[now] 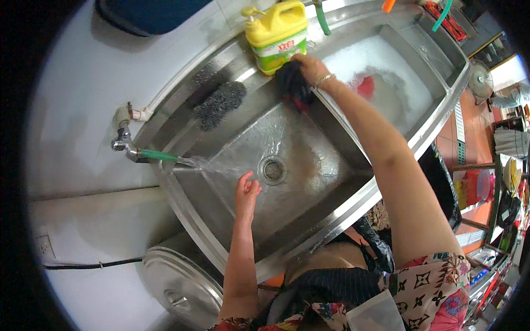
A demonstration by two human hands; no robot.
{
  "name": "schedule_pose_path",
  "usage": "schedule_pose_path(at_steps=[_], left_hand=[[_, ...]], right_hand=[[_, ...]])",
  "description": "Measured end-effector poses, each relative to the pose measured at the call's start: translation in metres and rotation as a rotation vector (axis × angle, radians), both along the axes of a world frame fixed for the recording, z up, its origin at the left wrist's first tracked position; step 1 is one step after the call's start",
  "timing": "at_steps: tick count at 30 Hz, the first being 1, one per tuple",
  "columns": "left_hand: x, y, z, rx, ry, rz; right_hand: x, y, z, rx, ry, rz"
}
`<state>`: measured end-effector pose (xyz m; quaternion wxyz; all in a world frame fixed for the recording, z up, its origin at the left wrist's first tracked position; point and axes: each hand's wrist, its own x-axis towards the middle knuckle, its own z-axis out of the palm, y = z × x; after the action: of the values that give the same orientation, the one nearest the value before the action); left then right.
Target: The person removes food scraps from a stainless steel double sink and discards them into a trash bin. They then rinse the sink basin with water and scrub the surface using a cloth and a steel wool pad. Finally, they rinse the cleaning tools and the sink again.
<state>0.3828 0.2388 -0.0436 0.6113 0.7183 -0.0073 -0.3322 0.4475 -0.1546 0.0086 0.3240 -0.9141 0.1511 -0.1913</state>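
My right hand grips a dark wet cloth at the back of a stainless steel sink basin, close to the divider. A bit of red shows under the cloth. Just behind it stands a yellow pump jug of detergent bearing writing. Over the basin, left of the drain, my left hand holds nothing, its fingers loosely bent. Water runs from a green hose on the tap and falls near that hand.
Dark mesh scouring pads lie on the back ledge. Suds and a red item fill the right basin. A lidded metal pot stands at lower left. Black plastic bags and a shelf are right, a fan beyond.
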Motion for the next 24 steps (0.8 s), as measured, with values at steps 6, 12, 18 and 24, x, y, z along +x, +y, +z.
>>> schedule_pose_path(at_steps=[6, 12, 18, 24], left_hand=[[-0.025, 0.009, 0.001, 0.016, 0.064, -0.012], [-0.039, 0.021, 0.007, 0.001, 0.009, -0.008], [-0.048, 0.063, 0.016, 0.156, -0.048, -0.069], [-0.058, 0.126, 0.026, 0.386, -0.407, 0.005]], right_hand=[[-0.103, -0.032, -0.021, -0.334, 0.418, 0.207], [-0.276, 0.008, -0.014, -0.461, 0.42, 0.107], [-0.357, 0.085, 0.006, -0.49, 0.437, 0.002], [-0.323, 0.171, 0.019, -0.347, 0.406, 0.05]])
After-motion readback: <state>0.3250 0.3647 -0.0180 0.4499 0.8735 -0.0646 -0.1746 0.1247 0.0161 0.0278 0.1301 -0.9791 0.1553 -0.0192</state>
